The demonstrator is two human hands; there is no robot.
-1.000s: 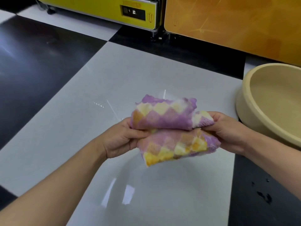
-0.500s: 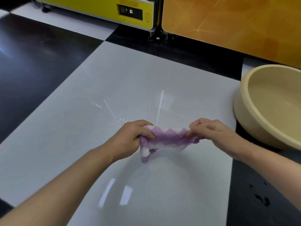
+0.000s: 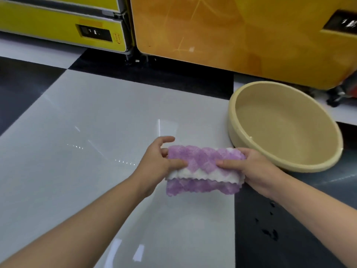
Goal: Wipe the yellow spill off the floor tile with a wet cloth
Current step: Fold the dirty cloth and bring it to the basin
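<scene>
Left hand and right hand pinch the folded cloth (underside hidden).

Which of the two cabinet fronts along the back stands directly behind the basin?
The orange cabinet front, on the right. The beige basin sits on the floor just before it, while the yellow cabinet front stands further left, beyond the white tile.
</scene>
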